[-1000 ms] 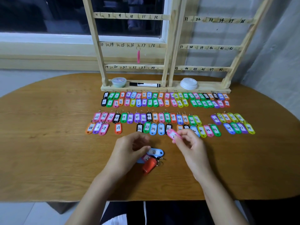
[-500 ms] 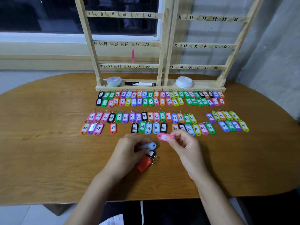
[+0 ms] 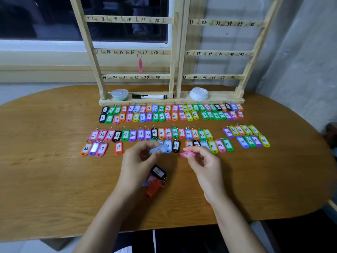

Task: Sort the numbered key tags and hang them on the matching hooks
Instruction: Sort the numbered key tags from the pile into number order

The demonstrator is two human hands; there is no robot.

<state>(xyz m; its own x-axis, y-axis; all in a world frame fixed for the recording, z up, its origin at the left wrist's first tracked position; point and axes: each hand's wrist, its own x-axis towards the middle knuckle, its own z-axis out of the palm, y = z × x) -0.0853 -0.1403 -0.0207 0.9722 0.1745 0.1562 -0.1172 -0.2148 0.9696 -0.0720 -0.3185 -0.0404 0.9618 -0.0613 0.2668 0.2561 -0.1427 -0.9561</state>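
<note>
Head view: both hands work over the middle of the worktop (image 3: 54,179), near its front edge.
Left hand (image 3: 138,161): fingers pinched around a light-blue tag (image 3: 158,149), lifted and tilted, probably to read its number.
Right hand (image 3: 204,161): fingertips closed on a pink tag (image 3: 187,154), held edge-on; its number cannot be read.
Small pile (image 3: 155,181): black, purple and red tags with rings lie unsorted just below the left hand.
Sorted rows (image 3: 173,114): numbered tags lie in order across the worktop toward the back edge, likely so gaps show.
Rack (image 3: 175,52): wooden, numbered hooks, at the back edge; one pink hanging tag (image 3: 140,64) near 16 and 17.
In the way: the rows lie between hands and rack; reaching must pass over them.
Rack base: a small tub (image 3: 119,94), a marker (image 3: 149,96), a white lid (image 3: 198,94).
</note>
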